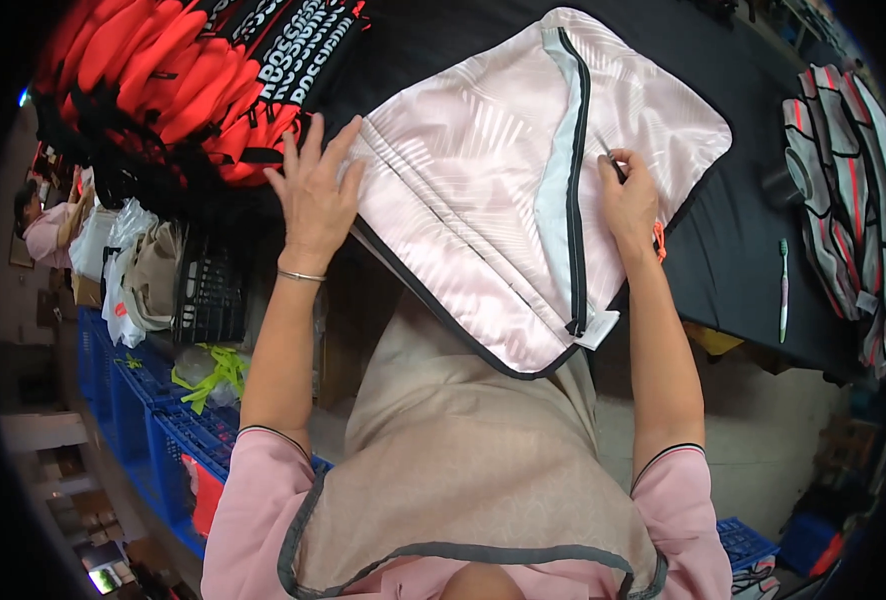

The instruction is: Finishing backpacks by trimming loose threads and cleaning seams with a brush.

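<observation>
Cloth (493, 190) overhung the worktop's (728, 255) near edge. Left hand (318, 195) splayed empty at its left; right hand (631, 205) pinched a tool (617, 167) above.

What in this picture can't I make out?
Head view:
- Small dark tool in the right hand: mostly covered by its grip.
- White rectangular tag on the pale pink patterned fabric panel: any print too small.
- Stacked red-and-black fabric items: cut off by the top edge.

Red-and-black fabric pieces (173, 70) crowd the desk's (723, 270) left edge; a toothbrush (783, 290) and grey, red-striped pieces (835, 190) lie toward its right edge.
</observation>
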A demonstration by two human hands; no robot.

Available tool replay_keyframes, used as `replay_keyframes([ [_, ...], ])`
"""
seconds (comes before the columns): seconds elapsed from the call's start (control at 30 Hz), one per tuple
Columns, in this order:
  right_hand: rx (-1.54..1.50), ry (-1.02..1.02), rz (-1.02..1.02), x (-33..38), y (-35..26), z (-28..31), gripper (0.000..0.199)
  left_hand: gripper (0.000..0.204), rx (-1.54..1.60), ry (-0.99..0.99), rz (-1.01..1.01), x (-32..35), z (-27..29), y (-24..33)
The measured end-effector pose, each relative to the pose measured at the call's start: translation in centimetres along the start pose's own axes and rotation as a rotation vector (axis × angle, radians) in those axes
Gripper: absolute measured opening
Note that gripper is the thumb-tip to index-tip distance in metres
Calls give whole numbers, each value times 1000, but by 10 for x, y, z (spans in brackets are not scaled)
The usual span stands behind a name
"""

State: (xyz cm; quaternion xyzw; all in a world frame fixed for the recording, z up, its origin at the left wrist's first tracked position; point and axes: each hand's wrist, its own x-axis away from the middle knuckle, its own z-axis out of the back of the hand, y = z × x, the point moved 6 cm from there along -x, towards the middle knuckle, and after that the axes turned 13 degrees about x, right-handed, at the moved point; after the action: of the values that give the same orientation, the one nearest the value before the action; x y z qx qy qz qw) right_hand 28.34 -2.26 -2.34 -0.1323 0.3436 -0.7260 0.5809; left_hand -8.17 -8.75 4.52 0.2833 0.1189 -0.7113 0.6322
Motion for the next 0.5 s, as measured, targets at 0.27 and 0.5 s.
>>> replay_keyframes([
  [0.27, 17, -41, -1, -4, 10, -7, 33, 40, 908, -567, -586, 132, -21, 156],
  [0.5, -31, -54, -11, -8, 11, -6, 34, 43, 39, -178, -211, 24, -1, 33],
])
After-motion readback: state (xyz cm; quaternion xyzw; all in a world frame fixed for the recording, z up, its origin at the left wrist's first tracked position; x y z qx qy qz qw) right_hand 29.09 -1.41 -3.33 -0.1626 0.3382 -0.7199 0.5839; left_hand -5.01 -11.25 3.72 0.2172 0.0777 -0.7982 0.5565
